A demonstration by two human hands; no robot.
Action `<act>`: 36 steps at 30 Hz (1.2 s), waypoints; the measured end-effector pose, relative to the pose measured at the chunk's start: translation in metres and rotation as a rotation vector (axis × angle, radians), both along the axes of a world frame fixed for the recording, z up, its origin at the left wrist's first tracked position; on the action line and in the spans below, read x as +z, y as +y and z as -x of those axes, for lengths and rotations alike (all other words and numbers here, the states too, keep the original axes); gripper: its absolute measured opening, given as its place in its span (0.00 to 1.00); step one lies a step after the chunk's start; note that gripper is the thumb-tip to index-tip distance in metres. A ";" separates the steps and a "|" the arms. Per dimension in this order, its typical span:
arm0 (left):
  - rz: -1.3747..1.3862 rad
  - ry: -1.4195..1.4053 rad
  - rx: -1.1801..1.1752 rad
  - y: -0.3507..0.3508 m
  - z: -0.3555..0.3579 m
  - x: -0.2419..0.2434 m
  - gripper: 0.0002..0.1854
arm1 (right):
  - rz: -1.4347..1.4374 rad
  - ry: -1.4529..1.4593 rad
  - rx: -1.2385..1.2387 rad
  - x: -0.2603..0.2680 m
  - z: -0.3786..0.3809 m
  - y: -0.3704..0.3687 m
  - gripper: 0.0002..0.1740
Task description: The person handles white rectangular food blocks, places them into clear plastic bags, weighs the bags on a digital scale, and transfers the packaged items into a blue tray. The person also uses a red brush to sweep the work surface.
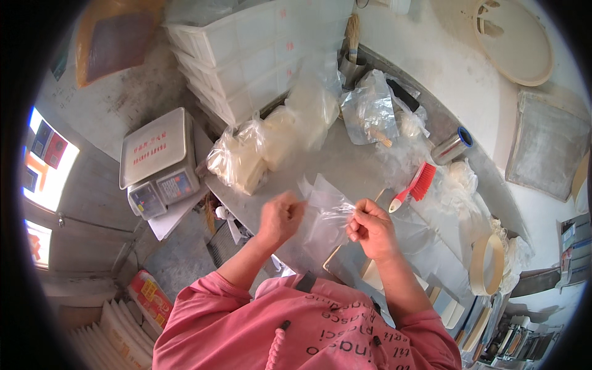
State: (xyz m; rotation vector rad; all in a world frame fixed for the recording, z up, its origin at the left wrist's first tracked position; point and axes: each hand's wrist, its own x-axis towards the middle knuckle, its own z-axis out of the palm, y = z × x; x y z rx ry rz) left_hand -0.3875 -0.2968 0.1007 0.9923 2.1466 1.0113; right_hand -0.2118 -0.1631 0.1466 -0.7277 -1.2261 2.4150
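Both my hands are raised over the near part of a grey metal worktop [344,159]. Between them hangs a clear thin plastic bag [323,217]. My right hand [372,226] pinches the bag's gathered edge between thumb and fingers. My left hand [281,216] is curled and blurred beside the bag's other side; whether its fingertips hold the plastic cannot be told. Beyond my left hand, filled clear plastic bags with pale contents [243,162] stand in a row. A red-bristled brush [418,185] lies beyond my right hand.
Stacked white plastic crates [249,51] stand behind the filled bags. A weighing scale [155,148] is at the left. Along the worktop's right side are a metal cylinder [451,147], crumpled plastic bags [462,185] and a round wooden hoop [486,264]. A metal cup [352,69] holds a straw brush.
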 end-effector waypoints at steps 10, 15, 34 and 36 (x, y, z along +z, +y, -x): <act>-0.444 0.678 -0.356 0.008 -0.004 0.044 0.23 | -0.657 -0.348 0.560 0.026 0.019 0.001 0.10; -0.308 0.327 -0.213 0.010 0.000 0.032 0.18 | -1.663 -0.447 -0.159 0.020 0.019 0.026 0.07; -0.291 -0.587 -0.074 -0.033 0.031 0.068 0.08 | -0.954 -0.355 0.090 -0.159 0.001 0.078 0.20; -0.197 -0.454 -0.220 -0.052 0.038 0.055 0.08 | -1.030 -0.716 -0.122 -0.141 0.016 0.094 0.20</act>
